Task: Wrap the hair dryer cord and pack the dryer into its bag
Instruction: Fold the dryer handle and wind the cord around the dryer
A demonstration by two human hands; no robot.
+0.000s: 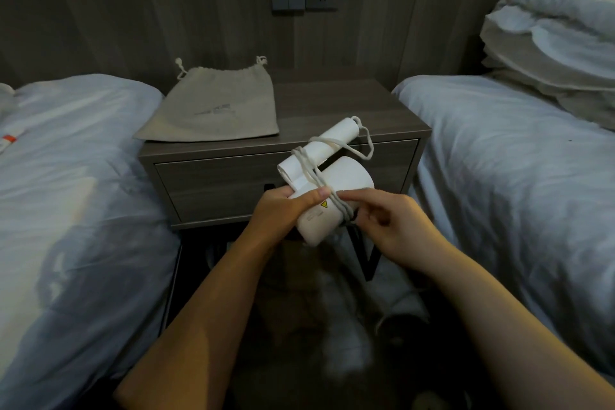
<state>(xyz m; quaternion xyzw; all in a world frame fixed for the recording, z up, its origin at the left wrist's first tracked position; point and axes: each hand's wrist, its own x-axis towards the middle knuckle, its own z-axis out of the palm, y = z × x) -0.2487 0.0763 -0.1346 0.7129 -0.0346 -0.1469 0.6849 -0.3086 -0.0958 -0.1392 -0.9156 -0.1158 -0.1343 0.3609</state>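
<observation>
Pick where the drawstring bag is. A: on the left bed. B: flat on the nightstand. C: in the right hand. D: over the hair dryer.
B: the drawstring bag lies flat on the nightstand, while the left hand grips the hair dryer and the right hand pinches its cord.

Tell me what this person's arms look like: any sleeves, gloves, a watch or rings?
The left forearm and right forearm are bare to the frame's edge, with no sleeves in view. There are no gloves, no watch or bracelet at either wrist, and no rings on the fingers that show.
</observation>
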